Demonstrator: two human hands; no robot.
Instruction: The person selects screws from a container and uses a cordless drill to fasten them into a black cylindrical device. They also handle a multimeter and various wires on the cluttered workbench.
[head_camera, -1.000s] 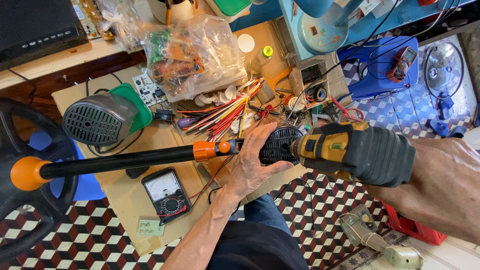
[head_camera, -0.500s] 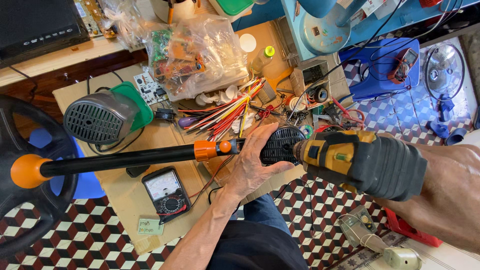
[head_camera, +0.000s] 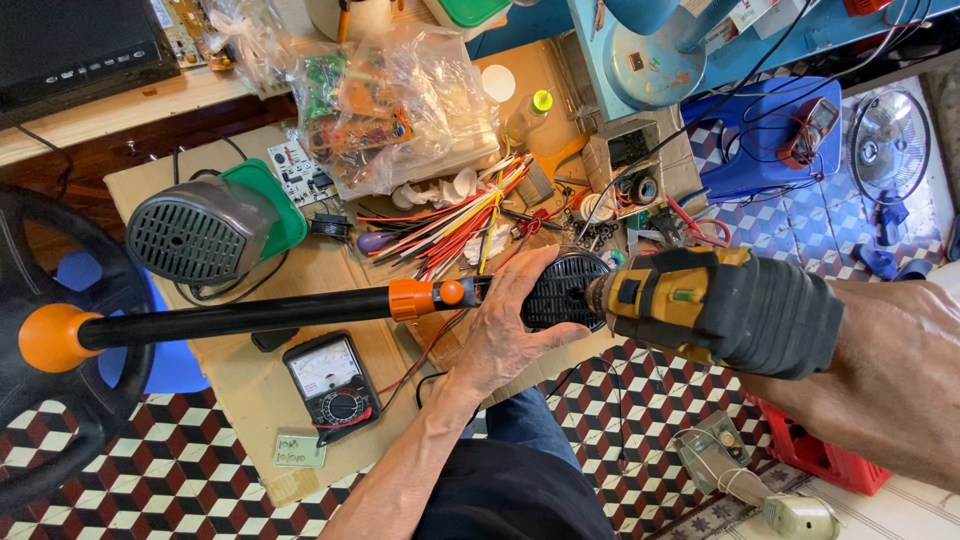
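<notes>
Item: your left hand (head_camera: 505, 330), fingers curled over the black vented motor housing (head_camera: 565, 290) at the end of a black-and-orange pole (head_camera: 240, 315) lying across the tabletop (head_camera: 250, 390). Your right hand (head_camera: 890, 380) wraps shut around a yellow-and-black power drill (head_camera: 720, 305), its nose touching the housing. Nearby: analogue multimeter (head_camera: 330, 385), coloured wire bundle (head_camera: 465, 215).
</notes>
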